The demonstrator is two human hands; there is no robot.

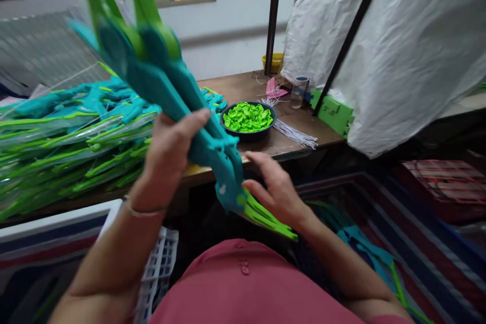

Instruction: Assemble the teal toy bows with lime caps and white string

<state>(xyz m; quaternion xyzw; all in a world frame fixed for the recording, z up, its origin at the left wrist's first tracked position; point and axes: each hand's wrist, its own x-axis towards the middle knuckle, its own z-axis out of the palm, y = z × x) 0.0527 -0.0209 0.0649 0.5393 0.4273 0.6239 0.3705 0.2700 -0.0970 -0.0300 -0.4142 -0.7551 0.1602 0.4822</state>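
My left hand [172, 144] is wrapped round a long teal plastic piece [163, 88] with green ends, two matching halves lying side by side. It tilts from the upper left down toward my body, and its top runs out of the frame. My right hand [275, 187] is beside the lower end, thumb and fingers apart. Whether the thumb touches the teal part I cannot tell. Thin green prongs [269, 220] stick out below that hand. Behind the piece, a dark round bowl [248, 135] full of small bright green plastic parts [248, 117] stands on the table.
Many bagged teal-and-green pieces [76, 131] are heaped on the table's left. White ties [296, 132], a clear jar [298, 93] and a green box [334, 114] are at the right. White sheeting [410, 45] hangs there. Below are a white basket [161, 258] and striped cloth [410, 223].
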